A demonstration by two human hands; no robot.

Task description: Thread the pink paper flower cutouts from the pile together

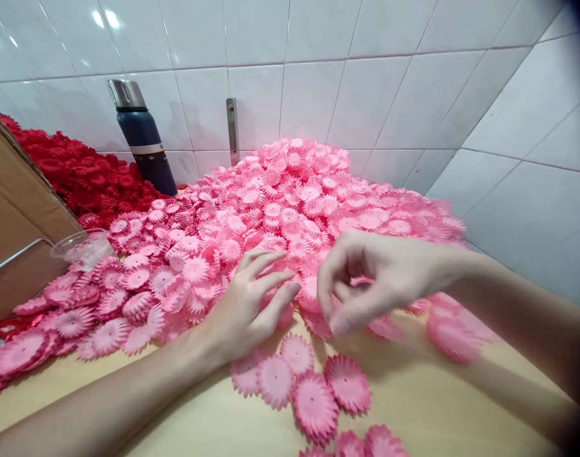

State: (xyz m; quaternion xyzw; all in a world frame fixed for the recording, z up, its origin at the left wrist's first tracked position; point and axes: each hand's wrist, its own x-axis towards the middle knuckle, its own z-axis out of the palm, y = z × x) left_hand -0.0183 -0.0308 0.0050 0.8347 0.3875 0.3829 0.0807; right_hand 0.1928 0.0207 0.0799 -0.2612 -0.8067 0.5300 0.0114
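Observation:
My left hand (254,301) reaches over the front of a large heap of pink scalloped-edge flower discs (290,209), its fingers stretched out and apart, with some discs beneath and beside them. My right hand (373,276) hovers to the right of it, fingers curled, with thumb and index fingertips together. Anything in that pinch is too small or hidden to make out. Below the hands, several loose flower discs (315,400) with darker pink edges lie on the pale tabletop (437,406). Some of these sit in small stacks, and small centre holes show in a few.
A heap of red flower pieces (75,165) lies at the back left beside a dark blue bottle (145,139). A cardboard box (21,216) and a clear plastic cup (83,247) stand at the left. The tiled wall (318,76) closes off the back and right.

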